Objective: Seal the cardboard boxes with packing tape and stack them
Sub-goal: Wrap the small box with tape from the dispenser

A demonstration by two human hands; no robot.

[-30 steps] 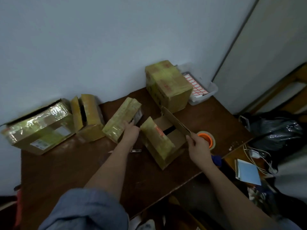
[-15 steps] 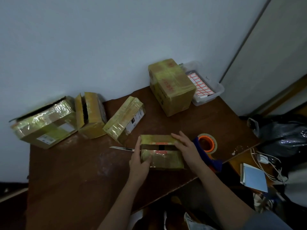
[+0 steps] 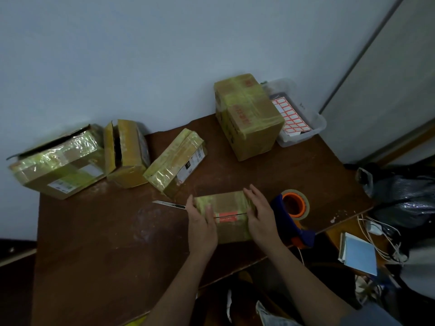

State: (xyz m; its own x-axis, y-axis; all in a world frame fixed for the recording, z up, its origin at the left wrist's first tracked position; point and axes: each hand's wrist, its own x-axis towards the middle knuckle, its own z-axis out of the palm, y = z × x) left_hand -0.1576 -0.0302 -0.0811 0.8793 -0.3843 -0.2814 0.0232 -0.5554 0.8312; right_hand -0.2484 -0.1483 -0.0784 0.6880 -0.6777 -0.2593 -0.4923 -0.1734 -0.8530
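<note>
Boxes line the far side of the tabletop (image 3: 98, 243): a wide one (image 3: 58, 165) at far left with a flap lifted, a gaping one (image 3: 126, 152) beside it, a taped one (image 3: 175, 162) next, and a tall taped one (image 3: 247, 116) far right, against a tray (image 3: 315, 128) of labels. None is stacked yet.

A knife (image 3: 168, 204) lies just left of the near box (image 3: 226, 215), partly behind the left hand (image 3: 201, 228).

That near box is what changed. A second ago its flaps stood open, one held up by the right hand; half a second ago both hands were folding them down. Now they lie flat, a thin dark seam showing between them. The left hand presses the box's left end, fingers fairly straight and thumb on top; the right hand (image 3: 261, 217) lies flat on the right end, gripping nothing.

So the box looks closed but untaped. The tape dispenser (image 3: 294, 208) sits just right of the right hand, untouched, and is probably the next reach.
</note>
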